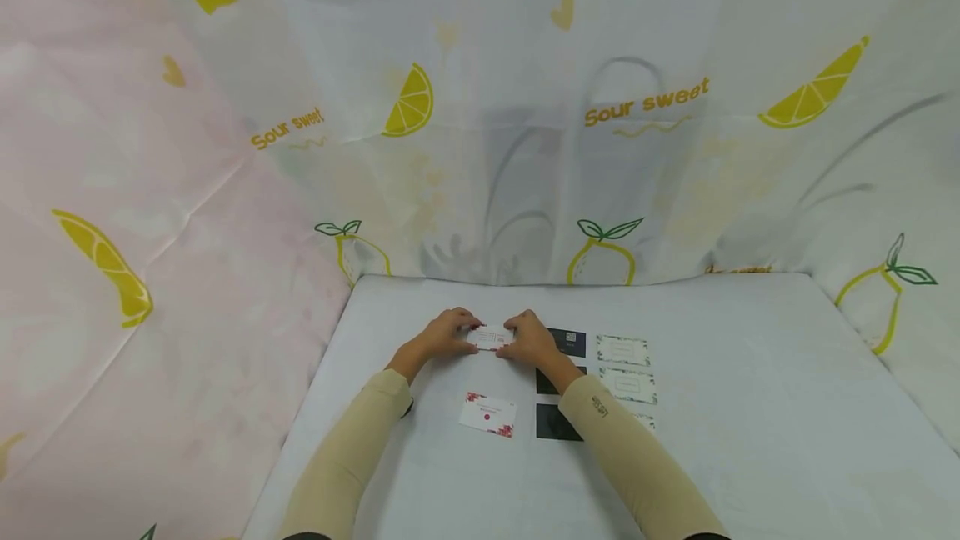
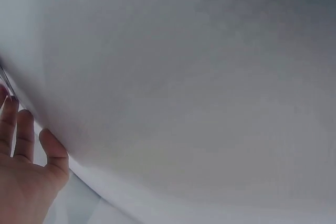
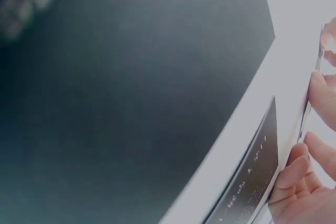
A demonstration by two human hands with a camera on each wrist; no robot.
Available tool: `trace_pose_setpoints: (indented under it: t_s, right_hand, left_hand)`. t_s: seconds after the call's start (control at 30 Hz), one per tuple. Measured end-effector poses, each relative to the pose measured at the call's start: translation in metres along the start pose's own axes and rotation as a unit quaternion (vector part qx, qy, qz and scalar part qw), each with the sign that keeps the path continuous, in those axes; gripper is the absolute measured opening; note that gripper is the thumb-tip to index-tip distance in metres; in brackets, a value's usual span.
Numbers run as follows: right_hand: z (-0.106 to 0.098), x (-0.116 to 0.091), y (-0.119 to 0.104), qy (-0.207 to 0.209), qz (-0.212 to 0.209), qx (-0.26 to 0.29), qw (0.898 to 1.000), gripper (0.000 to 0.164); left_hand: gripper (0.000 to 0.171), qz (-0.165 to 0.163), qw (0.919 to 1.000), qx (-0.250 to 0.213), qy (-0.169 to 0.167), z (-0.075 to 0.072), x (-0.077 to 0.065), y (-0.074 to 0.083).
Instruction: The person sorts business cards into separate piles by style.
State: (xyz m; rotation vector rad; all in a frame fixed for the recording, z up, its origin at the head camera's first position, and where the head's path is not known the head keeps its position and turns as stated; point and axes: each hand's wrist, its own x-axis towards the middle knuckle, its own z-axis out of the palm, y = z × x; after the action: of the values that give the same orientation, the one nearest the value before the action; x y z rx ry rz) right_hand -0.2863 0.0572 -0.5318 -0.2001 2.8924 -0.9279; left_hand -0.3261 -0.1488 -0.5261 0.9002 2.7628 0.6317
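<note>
Table (image 1: 750,373) bears cards (image 1: 491,338), left hand (image 1: 447,333) and right hand (image 1: 532,342) gripping one.

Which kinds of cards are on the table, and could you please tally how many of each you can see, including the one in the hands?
White cards with red patterns: 2
Black cards: 3
White cards with green patterns: 3, one mostly hidden by the right sleeve
Total: 8 visible cards

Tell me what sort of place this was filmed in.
Probably a makeshift filming booth, though the frames cannot confirm it: lemon-print sheeting hangs behind and beside a white-covered table, on which printed business-style cards are laid out.
</note>
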Motion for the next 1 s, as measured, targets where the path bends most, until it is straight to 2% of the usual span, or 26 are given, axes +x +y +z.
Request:
trace_pose_setpoints:
  t_s: [0.2, 0.57, 1.0]
  right_hand:
    - [0.0011, -0.0013, 0.0007, -0.003, 0.002, 0.002, 1.000, 0.060]
    - [-0.0034, -0.0015, 0.0016, 0.003, 0.014, 0.046, 0.999, 0.059]
    - [-0.0032, -0.0038, 0.0010, 0.005, 0.010, 0.039, 0.999, 0.057]
  left_hand:
    - [0.047, -0.026, 0.9996, 0.001, -0.010, -0.0001, -0.0005, 0.0022]
    - [0.049, -0.016, 0.9997, -0.020, -0.002, -0.0036, -0.0007, 0.0015]
    - [0.051, -0.028, 0.9994, -0.020, -0.004, -0.0046, -0.0022, 0.0041]
